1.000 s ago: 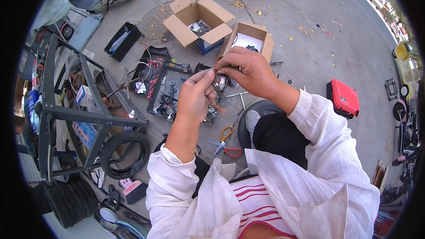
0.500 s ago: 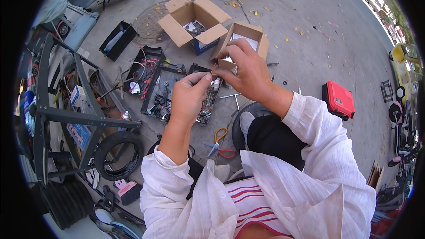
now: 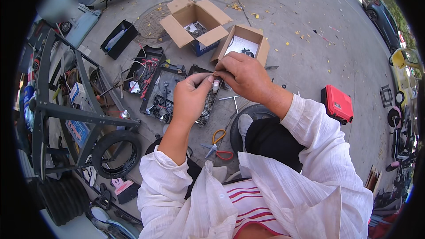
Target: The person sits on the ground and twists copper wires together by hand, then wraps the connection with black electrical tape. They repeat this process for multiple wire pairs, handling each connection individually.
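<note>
My left hand (image 3: 191, 97) and my right hand (image 3: 245, 75) meet over a black parts tray, fingertips pinched close together. Between them is a small, thin, reddish-brown piece, mostly covered by the fingers; its kind does not show. Below the hands, the parts tray (image 3: 152, 93) holds many small metal bits, black pieces and a small white bottle (image 3: 216, 86). A T-handle wrench (image 3: 234, 101) lies on the ground beside the tray. Nearer to me are scissors (image 3: 216, 146) with one orange and one red handle loop, lying open.
Two open cardboard boxes (image 3: 179, 30) stand beyond the hands, with a black bin (image 3: 118, 40) to their left. A red case (image 3: 337, 104) lies at right. The dark metal frame (image 3: 84, 115) and a small tire (image 3: 116, 155) crowd the left. Another tire (image 3: 234, 130) lies by my foot.
My right hand has lowered and turned, bringing its fingertips closer to the left ones. The reddish piece that stuck up between them is now mostly covered. The view has shifted slightly.
</note>
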### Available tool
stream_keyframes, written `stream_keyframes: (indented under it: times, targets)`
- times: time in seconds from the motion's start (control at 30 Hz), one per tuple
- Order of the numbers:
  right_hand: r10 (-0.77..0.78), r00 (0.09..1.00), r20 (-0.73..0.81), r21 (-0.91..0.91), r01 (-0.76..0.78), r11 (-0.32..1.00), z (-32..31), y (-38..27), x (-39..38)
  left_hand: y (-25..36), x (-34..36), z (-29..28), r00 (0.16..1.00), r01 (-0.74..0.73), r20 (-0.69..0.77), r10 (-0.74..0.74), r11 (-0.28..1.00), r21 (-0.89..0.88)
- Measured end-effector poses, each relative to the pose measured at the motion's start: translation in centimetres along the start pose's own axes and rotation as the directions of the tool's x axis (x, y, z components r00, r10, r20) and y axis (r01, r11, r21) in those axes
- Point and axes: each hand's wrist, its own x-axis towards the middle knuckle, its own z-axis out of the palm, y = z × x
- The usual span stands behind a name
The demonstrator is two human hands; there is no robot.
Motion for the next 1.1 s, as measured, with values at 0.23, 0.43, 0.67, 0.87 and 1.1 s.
stream_keyframes:
  times: [0.23, 0.43, 0.67, 0.87, 1.1]
  targets:
    - [0.046, 0.996, -0.071, 0.073, -0.040, 0.997, -0.1, -0.6, 0.3, 0.3, -0.1, -0.5, 0.980, 0.195, 0.079, -0.180, 0.950, -0.245]
    - [-0.033, 0.992, -0.126, -0.034, 0.029, 0.999, 0.0, -0.5, 0.3, -0.9, 0.7, -0.7, 0.959, 0.284, 0.149, -0.243, 0.766, -0.576]
    - [-0.006, 0.994, -0.113, -0.004, 0.006, 1.000, 1.4, -0.4, 0.1, -0.9, 0.7, -0.5, 0.958, 0.286, 0.191, -0.213, 0.705, -0.649]
    - [-0.014, 0.995, -0.098, 0.010, 0.015, 1.000, 1.4, -0.3, 0.2, -1.0, 0.7, -0.5, 0.960, 0.280, 0.174, -0.221, 0.704, -0.652]
    - [-0.005, 1.000, -0.022, 0.077, 0.007, 0.997, 1.5, -0.2, -0.1, -1.1, 0.9, -0.4, 0.957, 0.288, 0.177, -0.228, 0.695, -0.659]
